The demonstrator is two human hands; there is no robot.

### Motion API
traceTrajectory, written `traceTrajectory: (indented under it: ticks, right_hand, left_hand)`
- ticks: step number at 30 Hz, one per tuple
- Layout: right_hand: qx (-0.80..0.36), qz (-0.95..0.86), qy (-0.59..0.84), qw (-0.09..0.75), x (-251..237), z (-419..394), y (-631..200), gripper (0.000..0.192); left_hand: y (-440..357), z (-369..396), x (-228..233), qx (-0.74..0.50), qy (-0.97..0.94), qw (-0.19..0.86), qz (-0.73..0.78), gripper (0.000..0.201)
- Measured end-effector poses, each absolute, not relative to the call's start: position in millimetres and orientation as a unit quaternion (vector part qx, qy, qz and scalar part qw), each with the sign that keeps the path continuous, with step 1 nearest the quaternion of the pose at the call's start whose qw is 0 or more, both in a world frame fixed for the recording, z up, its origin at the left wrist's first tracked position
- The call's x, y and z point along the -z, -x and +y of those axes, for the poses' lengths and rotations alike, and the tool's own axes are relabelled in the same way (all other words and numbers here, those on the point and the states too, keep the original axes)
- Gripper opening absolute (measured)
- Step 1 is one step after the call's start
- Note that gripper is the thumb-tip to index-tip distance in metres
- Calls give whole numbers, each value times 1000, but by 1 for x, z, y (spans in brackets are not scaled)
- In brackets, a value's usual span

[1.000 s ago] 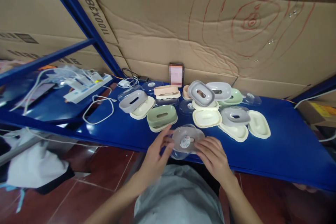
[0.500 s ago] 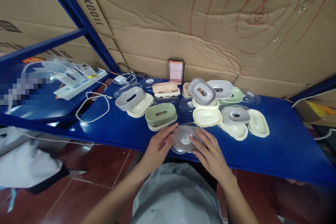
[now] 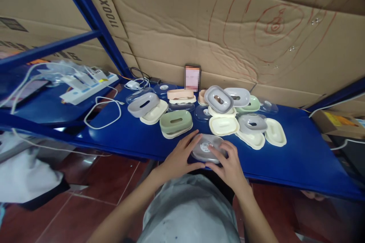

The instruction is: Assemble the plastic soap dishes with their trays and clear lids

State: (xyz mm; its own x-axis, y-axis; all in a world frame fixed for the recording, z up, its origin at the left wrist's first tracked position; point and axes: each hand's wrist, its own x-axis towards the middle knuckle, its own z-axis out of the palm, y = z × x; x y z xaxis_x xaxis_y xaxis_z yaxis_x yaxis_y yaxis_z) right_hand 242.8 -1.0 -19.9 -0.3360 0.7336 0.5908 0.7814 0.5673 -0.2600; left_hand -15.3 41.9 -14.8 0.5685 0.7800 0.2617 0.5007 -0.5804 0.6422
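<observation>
At the table's front edge lies a grey soap box (image 3: 201,155) under a clear lid with a round white sticker. My left hand (image 3: 180,158) grips its left side, fingers on the far rim and thumb along the near edge. On the right side, my right hand (image 3: 230,166) holds it, one finger pressing on the lid close to the sticker. Just beyond my left hand, a green slotted tray (image 3: 176,120) rests on a cream base. Cream bases (image 3: 224,126) and a grey slotted tray (image 3: 252,124) lie past my right hand.
More soap box parts and clear lids (image 3: 203,113) spread across the blue table (image 3: 288,171). A phone (image 3: 192,78) leans on the cardboard wall behind. To the left are a white cable (image 3: 103,126), a power strip (image 3: 88,89) and a blue frame post (image 3: 85,11).
The clear lid now sits flatter and more level over the grey part. My left thumb has moved to the near edge, and both hands have closed in around the box. The view has shifted slightly.
</observation>
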Motion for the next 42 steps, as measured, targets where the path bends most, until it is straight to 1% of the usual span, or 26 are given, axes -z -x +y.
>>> traceTrajectory:
  ticks: [2,6,10,16,20,24,28,31,33,34,37,40,42]
  right_hand:
    - [30,-810,475,344,20,0,-242,55]
    - [28,-814,486,318,17,0,-241,58]
    - [0,-841,462,281,13,1,-243,65]
    - [-28,-851,444,278,16,3,-245,71]
    - [-32,-851,450,270,15,2,-245,71]
    - [-29,-857,444,259,13,-2,-241,70]
    - [-18,-871,432,235,11,-4,-248,65]
    - [-3,-858,447,253,2,12,-287,59]
    - [45,-807,511,294,-8,33,-329,54]
    - [77,-779,546,297,-13,45,-351,51]
    - [123,-742,595,283,-27,72,-398,47]
    - [139,-751,586,270,-30,66,-388,48]
    - [108,-792,543,257,-24,43,-353,55]
  left_hand:
    - [14,42,16,-271,-840,269,385,97]
    - [15,45,21,-294,-833,280,377,78]
    - [18,48,24,-329,-820,296,363,76]
    - [20,51,26,-329,-813,322,357,65]
    - [20,49,24,-331,-818,303,361,62]
    - [21,45,22,-324,-831,272,361,65]
    - [20,41,28,-302,-844,245,370,62]
    - [18,37,33,-301,-843,225,385,63]
    - [17,36,34,-301,-840,222,394,65]
    - [16,36,33,-302,-838,223,396,65]
    - [15,35,30,-303,-835,230,396,66]
    - [15,35,26,-299,-830,241,404,65]
    - [16,35,25,-293,-830,256,400,64]
